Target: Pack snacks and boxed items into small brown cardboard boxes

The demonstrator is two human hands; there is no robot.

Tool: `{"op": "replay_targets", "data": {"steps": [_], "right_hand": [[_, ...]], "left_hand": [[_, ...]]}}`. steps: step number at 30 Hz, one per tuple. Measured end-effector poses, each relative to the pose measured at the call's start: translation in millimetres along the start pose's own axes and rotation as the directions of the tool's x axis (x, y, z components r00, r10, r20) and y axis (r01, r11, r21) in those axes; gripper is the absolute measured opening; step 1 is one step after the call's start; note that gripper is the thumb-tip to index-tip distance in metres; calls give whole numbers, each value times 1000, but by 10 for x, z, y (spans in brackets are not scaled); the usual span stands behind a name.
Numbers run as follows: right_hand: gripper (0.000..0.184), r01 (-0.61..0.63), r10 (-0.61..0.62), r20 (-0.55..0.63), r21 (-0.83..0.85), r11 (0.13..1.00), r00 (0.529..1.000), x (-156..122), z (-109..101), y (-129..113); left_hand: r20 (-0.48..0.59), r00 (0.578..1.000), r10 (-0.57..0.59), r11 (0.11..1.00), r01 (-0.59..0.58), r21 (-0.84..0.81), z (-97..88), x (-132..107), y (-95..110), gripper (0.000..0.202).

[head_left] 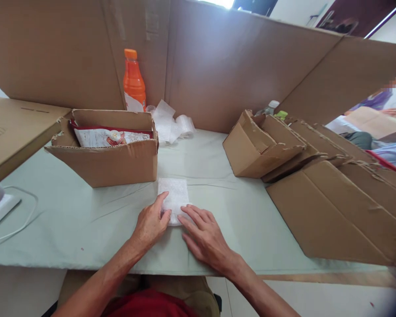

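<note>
A flat square of bubble wrap (174,191) lies on the cloth-covered table between my hands. My left hand (152,221) rests at its left edge, with thumb and forefinger apart on the film. At the lower right corner, my right hand (204,233) has its fingers stretched out, the fingertips touching the wrap. Neither hand grasps it. Whether anything is folded inside the wrap, I cannot tell.
An open cardboard box (125,165) with printed packets (115,137) stands left. More cardboard boxes (336,215) stand right. Behind are an orange bottle (134,83), crumpled bubble wrap (166,123) and a cardboard screen (224,66). A cable (29,218) lies left. Another person sits at far right.
</note>
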State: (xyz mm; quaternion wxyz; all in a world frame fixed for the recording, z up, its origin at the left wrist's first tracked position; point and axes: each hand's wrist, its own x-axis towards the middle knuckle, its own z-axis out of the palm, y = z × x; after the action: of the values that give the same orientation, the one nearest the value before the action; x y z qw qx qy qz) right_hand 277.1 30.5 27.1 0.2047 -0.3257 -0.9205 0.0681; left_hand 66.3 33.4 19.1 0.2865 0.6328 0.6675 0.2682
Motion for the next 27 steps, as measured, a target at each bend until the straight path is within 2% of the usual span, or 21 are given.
{"op": "replay_targets", "data": {"steps": [3, 6, 9, 11, 14, 17, 20, 23, 25, 27], "right_hand": [[42, 15, -13, 108, -21, 1000, 994, 169, 79, 82], [36, 13, -14, 81, 11, 1000, 997, 269, 124, 167], [32, -12, 5, 69, 102, 995, 998, 292, 86, 195], [31, -69, 52, 98, 185, 980, 994, 291, 17, 180], [29, -230, 171, 191, 347, 909, 966, 293, -109, 126], [29, -424, 282, 341, 479, 769, 897, 309, -200, 66], [28, -512, 328, 407, 518, 685, 852, 324, -210, 19], [28, -519, 378, 364, 479, 707, 851, 315, -157, -9], [29, -486, 411, 263, 403, 775, 873, 291, -114, -12], [28, -412, 392, 125, 303, 860, 911, 260, -78, 4]], "left_hand": [[-74, 994, 79, 996, -82, -32, 11, -62, -39, 52], [-196, 935, 295, 954, -298, 13, -23, -181, -112, 50], [-183, 870, 458, 889, -447, 98, -81, -285, -175, 54], [-134, 863, 487, 874, -481, 75, -117, -321, -194, 55], [-63, 910, 410, 910, -412, -34, -164, -358, -186, 50], [17, 975, 220, 970, -217, -107, -221, -413, -150, 47], [73, 991, 113, 987, -104, -120, -273, -449, -110, 48], [47, 992, 114, 990, -109, -94, -276, -418, -90, 47], [18, 993, 117, 992, -117, -43, -246, -371, -94, 46], [-12, 992, 128, 991, -128, 31, -199, -328, -108, 45]]}}
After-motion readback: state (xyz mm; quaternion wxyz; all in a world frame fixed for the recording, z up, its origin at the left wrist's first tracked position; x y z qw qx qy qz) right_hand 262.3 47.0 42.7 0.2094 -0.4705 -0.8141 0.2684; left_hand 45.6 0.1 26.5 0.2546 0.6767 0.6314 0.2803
